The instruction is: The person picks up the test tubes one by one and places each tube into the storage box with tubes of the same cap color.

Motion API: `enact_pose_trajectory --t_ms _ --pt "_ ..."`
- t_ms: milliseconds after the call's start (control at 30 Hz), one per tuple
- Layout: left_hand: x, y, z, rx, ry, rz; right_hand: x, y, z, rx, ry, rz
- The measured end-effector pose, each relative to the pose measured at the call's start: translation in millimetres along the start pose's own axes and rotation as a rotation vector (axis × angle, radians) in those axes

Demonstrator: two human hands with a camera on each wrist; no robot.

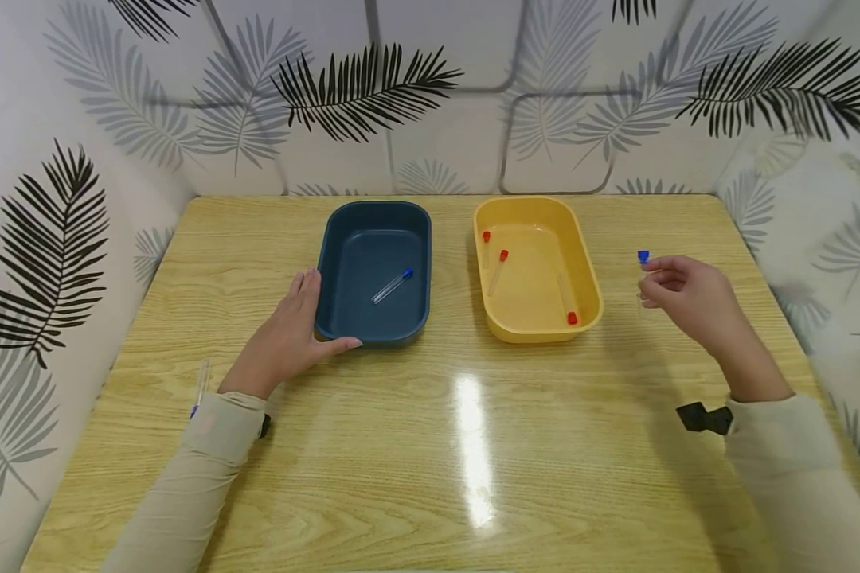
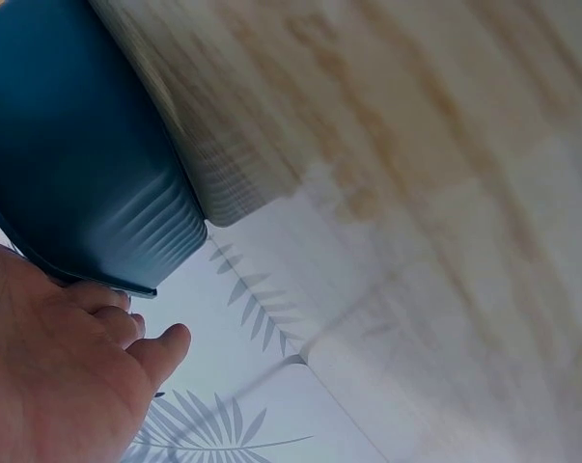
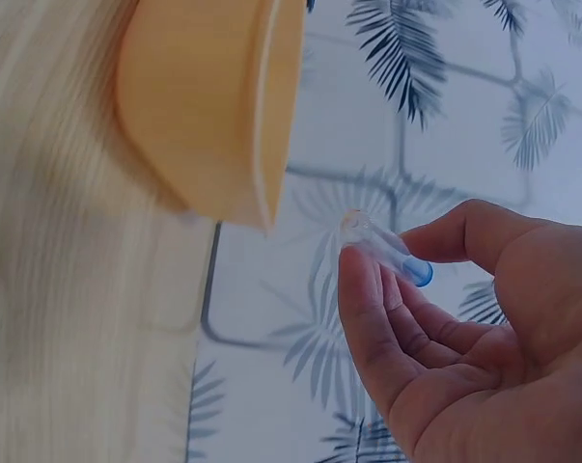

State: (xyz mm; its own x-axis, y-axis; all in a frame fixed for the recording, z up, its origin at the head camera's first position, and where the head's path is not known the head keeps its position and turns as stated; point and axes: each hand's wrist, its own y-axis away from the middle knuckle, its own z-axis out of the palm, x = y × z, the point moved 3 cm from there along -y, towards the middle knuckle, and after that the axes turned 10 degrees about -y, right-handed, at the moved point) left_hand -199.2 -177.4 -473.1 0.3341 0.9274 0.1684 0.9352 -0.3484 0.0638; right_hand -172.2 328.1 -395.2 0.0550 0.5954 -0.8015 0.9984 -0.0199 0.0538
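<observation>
My right hand (image 1: 691, 298) pinches a clear test tube with a blue cap (image 1: 643, 257) between thumb and fingers, held above the table to the right of the yellow bin (image 1: 541, 336). The right wrist view shows the same tube (image 3: 377, 241) at my fingertips, seen nearly end-on. My left hand (image 1: 287, 334) rests against the left front corner of the dark blue bin (image 1: 375, 208), fingers along its side and thumb at its front rim. One blue-capped tube (image 1: 392, 286) lies in that bin. Three red-capped tubes (image 1: 497, 270) lie apart in the yellow bin.
Another blue-capped tube (image 1: 201, 386) lies on the wooden table (image 1: 373, 446) at the left, partly hidden by my left sleeve. Leaf-patterned covering (image 1: 444, 143) stands behind the table and along both sides. The two bins stand side by side with a gap.
</observation>
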Motion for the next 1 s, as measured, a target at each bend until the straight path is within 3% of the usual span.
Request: enact_pose_trajectory --t_ms 367,1000 --pt "-1.2 -0.7 1.9 0.004 -0.002 -0.003 -49 -16 50 -0.068 -0.088 -0.122" --pt "-0.3 -1.2 1.7 -0.001 0.005 -0.001 -107 -33 129 -0.223 -0.17 -0.251"
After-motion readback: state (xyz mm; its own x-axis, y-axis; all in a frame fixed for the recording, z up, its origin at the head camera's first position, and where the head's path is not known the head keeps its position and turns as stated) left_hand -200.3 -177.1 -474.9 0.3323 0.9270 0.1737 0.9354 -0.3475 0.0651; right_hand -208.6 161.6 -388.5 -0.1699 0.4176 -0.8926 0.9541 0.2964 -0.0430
